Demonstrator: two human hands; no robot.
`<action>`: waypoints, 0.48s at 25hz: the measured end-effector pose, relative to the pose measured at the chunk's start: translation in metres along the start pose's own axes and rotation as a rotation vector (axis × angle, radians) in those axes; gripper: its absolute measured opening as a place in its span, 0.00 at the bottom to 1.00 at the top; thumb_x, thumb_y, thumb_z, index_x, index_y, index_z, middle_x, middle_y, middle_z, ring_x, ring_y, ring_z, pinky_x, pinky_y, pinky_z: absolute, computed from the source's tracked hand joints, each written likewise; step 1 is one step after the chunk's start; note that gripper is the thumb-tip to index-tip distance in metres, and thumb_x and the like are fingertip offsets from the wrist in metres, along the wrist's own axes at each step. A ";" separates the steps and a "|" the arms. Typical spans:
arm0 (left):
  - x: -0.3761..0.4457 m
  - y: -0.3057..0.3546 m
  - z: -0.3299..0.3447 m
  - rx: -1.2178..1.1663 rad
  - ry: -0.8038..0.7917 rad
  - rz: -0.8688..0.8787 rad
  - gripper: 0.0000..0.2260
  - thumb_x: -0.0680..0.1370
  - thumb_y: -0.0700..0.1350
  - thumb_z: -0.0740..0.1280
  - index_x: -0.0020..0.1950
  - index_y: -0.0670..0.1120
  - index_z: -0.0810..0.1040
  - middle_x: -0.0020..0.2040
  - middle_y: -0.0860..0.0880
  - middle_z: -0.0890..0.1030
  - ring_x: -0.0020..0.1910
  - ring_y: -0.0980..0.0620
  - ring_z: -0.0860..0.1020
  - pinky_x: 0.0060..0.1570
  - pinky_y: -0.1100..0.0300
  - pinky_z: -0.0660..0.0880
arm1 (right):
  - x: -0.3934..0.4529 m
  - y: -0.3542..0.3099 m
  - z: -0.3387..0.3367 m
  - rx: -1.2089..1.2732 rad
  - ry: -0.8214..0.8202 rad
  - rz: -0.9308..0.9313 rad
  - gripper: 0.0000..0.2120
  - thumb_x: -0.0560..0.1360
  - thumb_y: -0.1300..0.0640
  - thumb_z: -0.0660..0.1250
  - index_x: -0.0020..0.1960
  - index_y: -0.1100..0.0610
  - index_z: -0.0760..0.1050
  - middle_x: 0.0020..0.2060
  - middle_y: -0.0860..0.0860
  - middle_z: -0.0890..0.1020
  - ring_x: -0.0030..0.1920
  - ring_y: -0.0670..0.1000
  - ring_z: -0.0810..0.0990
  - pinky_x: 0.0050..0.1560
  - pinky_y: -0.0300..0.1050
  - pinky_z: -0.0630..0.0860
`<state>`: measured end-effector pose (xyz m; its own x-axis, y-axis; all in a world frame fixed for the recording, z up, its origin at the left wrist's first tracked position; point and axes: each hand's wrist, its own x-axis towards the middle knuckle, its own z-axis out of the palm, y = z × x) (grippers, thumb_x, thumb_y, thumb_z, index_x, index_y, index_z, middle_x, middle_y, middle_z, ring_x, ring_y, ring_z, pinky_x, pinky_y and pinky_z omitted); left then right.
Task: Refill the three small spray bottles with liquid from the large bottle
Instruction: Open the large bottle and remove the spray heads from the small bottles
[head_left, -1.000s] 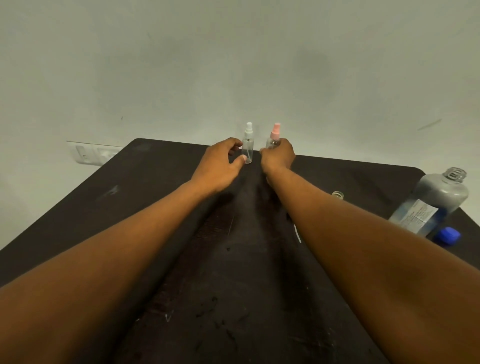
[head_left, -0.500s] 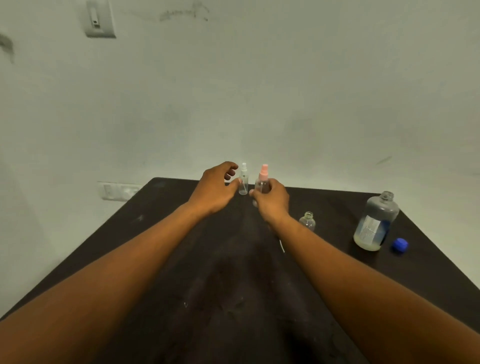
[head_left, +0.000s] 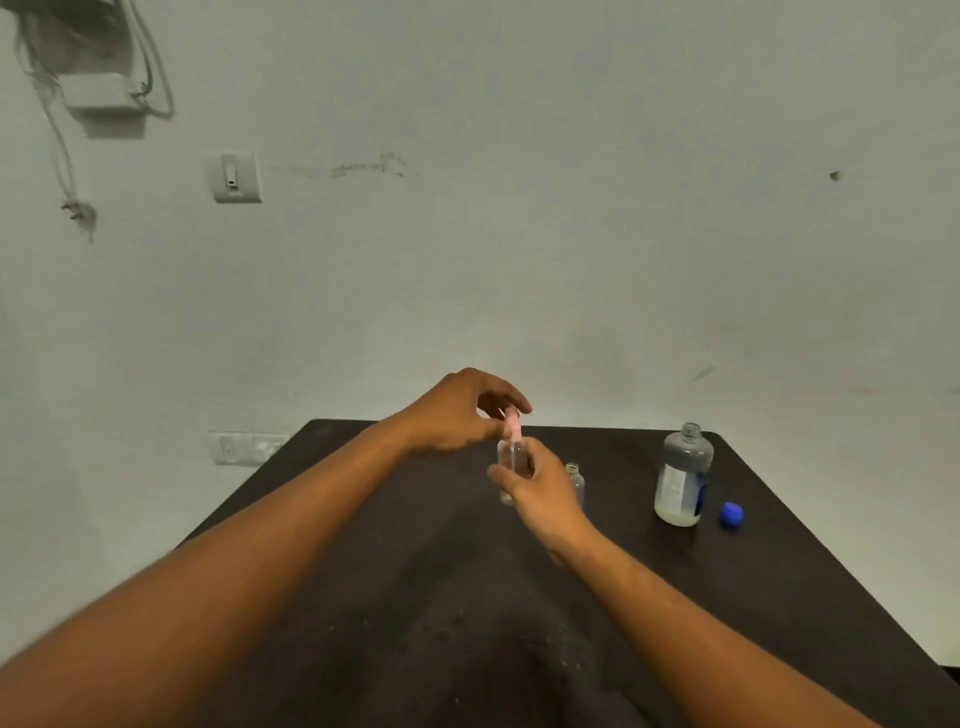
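Observation:
My right hand (head_left: 543, 496) holds a small clear spray bottle (head_left: 511, 454) upright above the dark table (head_left: 363, 597). My left hand (head_left: 457, 415) pinches that bottle's pink spray top (head_left: 513, 423) from the left. Just right of my right hand stands a second small clear bottle (head_left: 575, 480) with no cap on. The large bottle (head_left: 681, 475) stands open at the right, with pale liquid low inside. Its blue cap (head_left: 731, 515) lies on the table beside it. The white-topped spray bottle is hidden behind my hands.
The table's far edge runs against a pale wall. A wall socket (head_left: 247, 447) sits just left of the table's back corner. A light switch (head_left: 236, 176) and loose cables (head_left: 67, 156) hang higher on the wall.
My right hand has lifted the pink-topped bottle off the table toward me. My left hand left the white-topped bottle and closed on the pink top. The view tilted upward.

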<state>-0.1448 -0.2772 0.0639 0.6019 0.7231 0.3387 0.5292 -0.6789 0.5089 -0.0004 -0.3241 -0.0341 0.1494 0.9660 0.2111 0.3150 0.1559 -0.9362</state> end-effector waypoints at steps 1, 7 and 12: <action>0.001 0.007 0.001 0.016 -0.030 0.003 0.14 0.77 0.39 0.72 0.60 0.51 0.84 0.55 0.55 0.84 0.54 0.60 0.82 0.56 0.64 0.79 | -0.005 -0.001 -0.003 0.002 -0.010 0.004 0.11 0.80 0.53 0.69 0.62 0.49 0.73 0.51 0.48 0.81 0.52 0.50 0.82 0.57 0.49 0.82; 0.004 0.027 0.005 0.093 -0.070 -0.009 0.10 0.76 0.37 0.74 0.56 0.47 0.86 0.51 0.52 0.86 0.49 0.57 0.83 0.48 0.68 0.78 | -0.025 -0.006 -0.014 0.061 -0.055 0.003 0.10 0.81 0.54 0.66 0.61 0.46 0.71 0.52 0.49 0.79 0.55 0.53 0.81 0.59 0.50 0.81; 0.003 0.027 0.009 0.117 -0.059 -0.030 0.07 0.77 0.39 0.73 0.54 0.46 0.86 0.49 0.51 0.85 0.50 0.55 0.83 0.53 0.62 0.80 | -0.027 -0.005 -0.012 0.112 -0.056 -0.002 0.10 0.81 0.55 0.66 0.62 0.47 0.72 0.53 0.46 0.79 0.55 0.50 0.80 0.59 0.50 0.80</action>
<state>-0.1230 -0.2941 0.0712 0.6171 0.7367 0.2764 0.6115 -0.6701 0.4207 0.0052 -0.3536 -0.0316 0.0955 0.9752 0.1996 0.2085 0.1765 -0.9620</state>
